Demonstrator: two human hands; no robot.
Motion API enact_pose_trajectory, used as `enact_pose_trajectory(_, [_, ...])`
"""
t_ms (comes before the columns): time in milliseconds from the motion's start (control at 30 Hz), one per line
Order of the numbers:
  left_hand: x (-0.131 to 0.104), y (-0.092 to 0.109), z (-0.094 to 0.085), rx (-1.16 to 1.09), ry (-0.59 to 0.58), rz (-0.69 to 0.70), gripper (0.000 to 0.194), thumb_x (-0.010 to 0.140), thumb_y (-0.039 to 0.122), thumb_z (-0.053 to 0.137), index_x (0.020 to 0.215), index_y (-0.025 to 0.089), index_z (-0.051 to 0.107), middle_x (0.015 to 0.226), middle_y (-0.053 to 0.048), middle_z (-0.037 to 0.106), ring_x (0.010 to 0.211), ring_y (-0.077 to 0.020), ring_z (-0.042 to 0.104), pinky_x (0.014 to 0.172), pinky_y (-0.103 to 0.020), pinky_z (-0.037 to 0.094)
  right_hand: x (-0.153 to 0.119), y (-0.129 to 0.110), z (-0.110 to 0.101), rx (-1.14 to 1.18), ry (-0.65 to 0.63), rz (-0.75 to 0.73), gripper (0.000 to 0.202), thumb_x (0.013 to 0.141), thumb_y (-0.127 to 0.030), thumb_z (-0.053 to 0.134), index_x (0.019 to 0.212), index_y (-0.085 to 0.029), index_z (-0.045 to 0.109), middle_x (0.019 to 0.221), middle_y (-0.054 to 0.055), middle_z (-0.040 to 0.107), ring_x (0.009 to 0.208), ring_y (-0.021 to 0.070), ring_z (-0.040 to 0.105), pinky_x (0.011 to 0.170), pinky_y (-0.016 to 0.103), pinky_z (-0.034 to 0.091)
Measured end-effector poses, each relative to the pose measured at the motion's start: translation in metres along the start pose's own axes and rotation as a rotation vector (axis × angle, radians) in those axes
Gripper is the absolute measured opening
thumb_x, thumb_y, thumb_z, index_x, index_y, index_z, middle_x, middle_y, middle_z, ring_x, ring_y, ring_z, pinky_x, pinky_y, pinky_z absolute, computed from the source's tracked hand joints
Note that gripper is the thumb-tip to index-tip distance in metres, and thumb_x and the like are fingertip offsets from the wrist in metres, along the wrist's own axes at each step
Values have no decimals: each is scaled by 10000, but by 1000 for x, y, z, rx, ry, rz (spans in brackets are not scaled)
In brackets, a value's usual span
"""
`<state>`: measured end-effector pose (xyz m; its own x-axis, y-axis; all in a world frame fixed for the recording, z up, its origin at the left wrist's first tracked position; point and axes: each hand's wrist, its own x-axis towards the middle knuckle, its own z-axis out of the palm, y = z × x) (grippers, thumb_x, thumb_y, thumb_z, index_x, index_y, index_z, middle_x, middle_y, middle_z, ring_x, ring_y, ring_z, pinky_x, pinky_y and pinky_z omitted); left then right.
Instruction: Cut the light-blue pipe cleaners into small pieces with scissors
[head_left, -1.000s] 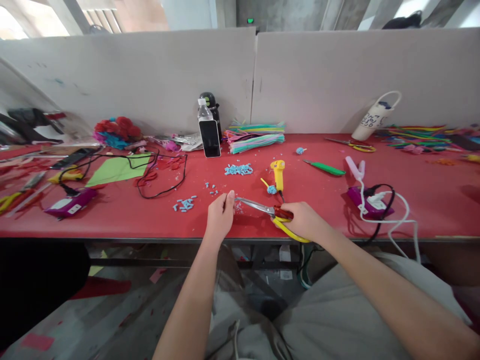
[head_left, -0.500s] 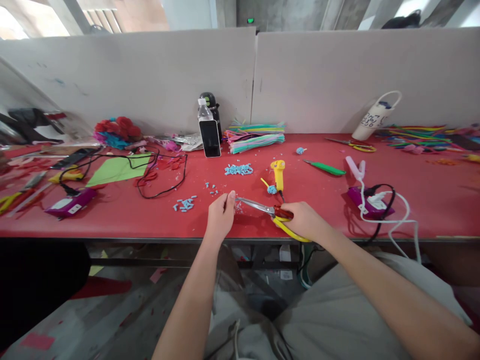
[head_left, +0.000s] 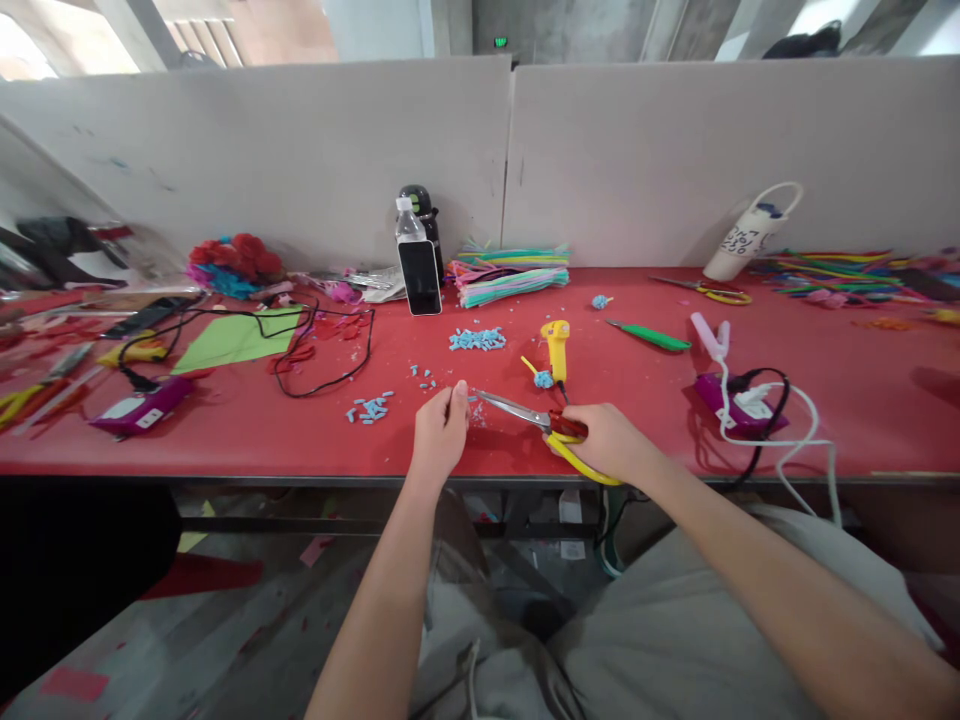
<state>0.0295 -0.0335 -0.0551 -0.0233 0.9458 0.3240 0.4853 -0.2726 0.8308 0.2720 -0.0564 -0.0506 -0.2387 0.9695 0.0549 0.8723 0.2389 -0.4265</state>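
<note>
At the left of the red surface [head_left: 247, 440], a purple power box [head_left: 135, 410] is seen, with a black cable plugged into it. A light green sheet [head_left: 225, 340] is crossed by the cable. Short blue pieces [head_left: 371, 408] are scattered farther right, and behind them a phone [head_left: 420, 280] is propped upright against bottles. The left hand [head_left: 441, 430] is closed, its thumb pressed to the fingers; a bit of blue is seen at the fingertips, but whether it is pinched cannot be told. A pile of blue pieces [head_left: 478, 340] is gathered beyond that hand. The scissors [head_left: 517, 409] are pointed leftward, their tips held just beside the left fingertips. A blue cluster [head_left: 543, 380] is set beside a yellow glue gun [head_left: 557, 352]. The scissors' red and yellow handles are gripped by the right hand [head_left: 611, 438]. Farther right, a green-handled tool [head_left: 656, 337] is laid down.
</note>
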Motion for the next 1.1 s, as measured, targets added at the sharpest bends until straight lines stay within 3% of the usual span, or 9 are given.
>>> enact_pose_trajectory(600, [0,-3,1,14,-4,3,477,929,501,340,578,183,402,506,24,426,513,-99,414,530,-230,320,1,-2,0,-14,6,5,240,787,-415,540,679,-209,599,617,30,617,559,144,525,514,238,248])
enact_pose_trajectory(867, [0,-11,2,40,61,-25,498,920,513,353,550,181,363,490,28,376,493,-90,355,499,-239,273,-2,-3,0,12,12,6,219,775,-403,560,677,-207,573,592,11,571,555,135,502,508,234,237])
enact_pose_trajectory(1100, [0,-7,1,32,29,-18,501,914,525,352,550,182,369,477,27,378,491,-94,362,503,-237,284,-2,-3,-1,17,6,-1,219,769,-404,570,683,-204,584,588,11,576,558,137,514,509,235,241])
